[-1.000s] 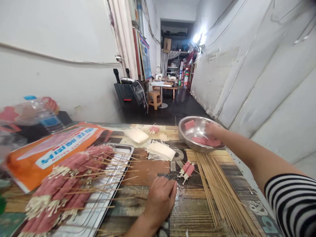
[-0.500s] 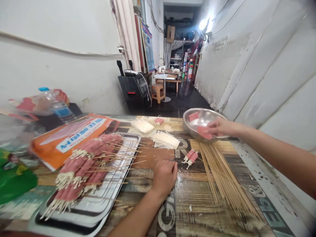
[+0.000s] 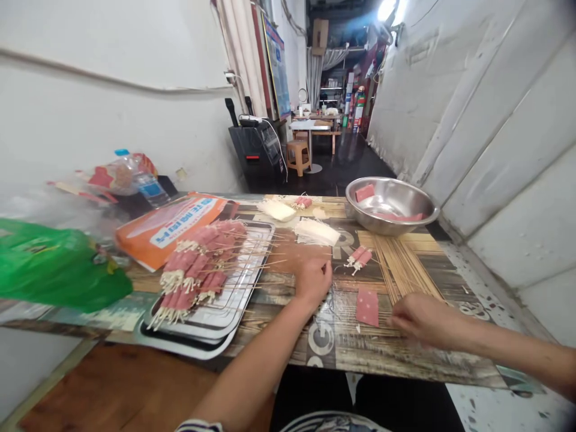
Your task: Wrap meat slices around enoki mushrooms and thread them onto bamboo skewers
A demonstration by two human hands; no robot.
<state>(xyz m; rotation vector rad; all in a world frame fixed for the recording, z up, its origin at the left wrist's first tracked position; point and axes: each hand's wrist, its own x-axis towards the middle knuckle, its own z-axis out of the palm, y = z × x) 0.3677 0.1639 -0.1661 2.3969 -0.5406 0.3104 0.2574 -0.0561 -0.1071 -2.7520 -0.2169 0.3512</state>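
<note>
A flat slice of bacon [image 3: 368, 307] lies on the wooden-patterned table between my two hands. Just right of it, my right hand [image 3: 420, 318] is low over the table, its fingers bent and smeared by motion, so their grip is unclear. My left hand [image 3: 314, 281] rests on the table with curled fingers; whatever is inside them is hidden. Beyond it lies a bunch of enoki mushrooms [image 3: 317, 233]. Two bacon-wrapped enoki rolls [image 3: 360, 257] sit to its right. A bundle of bamboo skewers [image 3: 407, 267] runs partly behind my right hand.
A steel bowl [image 3: 391, 225] with bacon slices stands at the back right. Stacked metal trays [image 3: 252, 288] at left carry piled skewered rolls [image 3: 193, 264]. Beside them are an orange bacon package [image 3: 175, 231] and a green bag [image 3: 58, 264]. More enoki [image 3: 276, 210] lies at the back.
My right hand has come from the bowl toward me, and a bacon slice now lies flat on the table. My left hand stays curled in place. The view has tilted down.
</note>
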